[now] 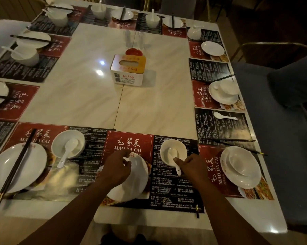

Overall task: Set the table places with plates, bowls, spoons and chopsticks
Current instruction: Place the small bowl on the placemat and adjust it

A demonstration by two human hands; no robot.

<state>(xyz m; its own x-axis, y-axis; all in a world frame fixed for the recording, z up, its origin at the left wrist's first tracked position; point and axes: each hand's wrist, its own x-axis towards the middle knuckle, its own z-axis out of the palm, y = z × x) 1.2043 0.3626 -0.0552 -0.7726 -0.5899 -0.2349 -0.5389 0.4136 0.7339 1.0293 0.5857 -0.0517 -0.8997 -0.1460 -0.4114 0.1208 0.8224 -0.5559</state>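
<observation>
On the red and black placemat in front of me lies a white plate. My left hand is on it, fingers curled at its far rim. Right of it stands a white bowl with a white spoon in it. My right hand pinches the spoon's handle at the bowl's near rim. A dark chopstick end shows near the table edge, the rest hidden under my right forearm.
The left place has a plate with chopsticks across it and a bowl with a spoon. At the right a bowl sits stacked on a plate, with chopsticks and a loose spoon beyond. A tissue box stands mid-table.
</observation>
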